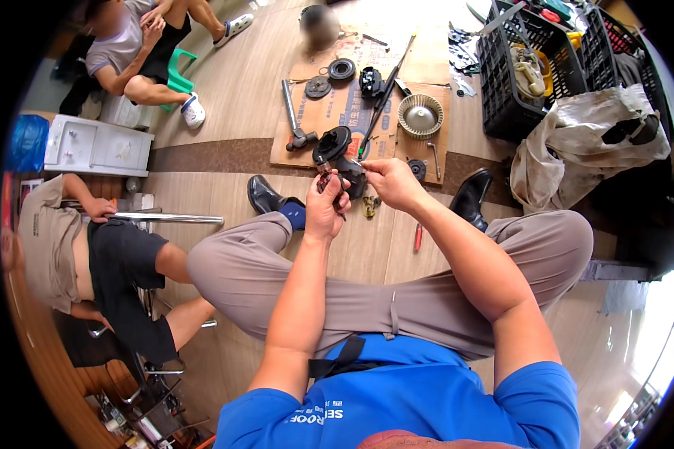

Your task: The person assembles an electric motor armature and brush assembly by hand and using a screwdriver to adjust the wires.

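My left hand (326, 208) is closed around a small red-and-metal tool (323, 178), whose exact kind is partly hidden by my fingers. Just beyond it is a black plastic housing (354, 178) with a round, disc-shaped top (333, 144), between my feet. The fingers of my right hand (394, 182) pinch at the right side of this housing. What lies under the fingertips is too small to make out. A small yellowish-brown piece (370, 206) rests on the floor below the housing.
Flattened cardboard (296, 142) bears a hammer-like metal tool (292, 112), a black ring (341, 69), a finned blower wheel (420, 116) and a long black rod (388, 93). A red-handled tool (418, 238) lies near my right leg. Black crates (513, 97) stand right; two people sit left.
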Demonstrator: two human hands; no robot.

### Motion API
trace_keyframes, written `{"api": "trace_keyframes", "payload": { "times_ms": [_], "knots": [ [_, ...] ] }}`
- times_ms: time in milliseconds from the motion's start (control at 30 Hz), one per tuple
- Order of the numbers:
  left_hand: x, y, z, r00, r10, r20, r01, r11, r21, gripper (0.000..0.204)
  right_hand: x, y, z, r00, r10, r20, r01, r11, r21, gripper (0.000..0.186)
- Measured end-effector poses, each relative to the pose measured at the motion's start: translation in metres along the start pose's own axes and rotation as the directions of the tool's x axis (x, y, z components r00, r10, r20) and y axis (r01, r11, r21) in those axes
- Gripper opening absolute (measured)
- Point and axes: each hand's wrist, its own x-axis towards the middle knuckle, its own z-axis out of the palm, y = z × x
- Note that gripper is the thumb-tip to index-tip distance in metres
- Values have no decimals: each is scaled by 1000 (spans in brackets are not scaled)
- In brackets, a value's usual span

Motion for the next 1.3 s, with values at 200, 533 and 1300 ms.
{"api": "trace_keyframes", "payload": {
  "times_ms": [200, 533, 1300],
  "knots": [
    [-3, 21, 9, 991, -74, 108, 101, 956, -276, 80, 1, -31, -15, 998, -42, -52, 46, 997, 66, 27],
    [-18, 101, 60, 970, -66, 235, 131, 953, -273, 82, 8, -141, -82, 969, -243, 33, 245, 962, -117, 27],
    [7, 81, 42, 951, -201, 235, 172, 975, 137, 78, -12, -107, -116, 990, 111, 85, -130, 956, 263, 20]
  ]
}}
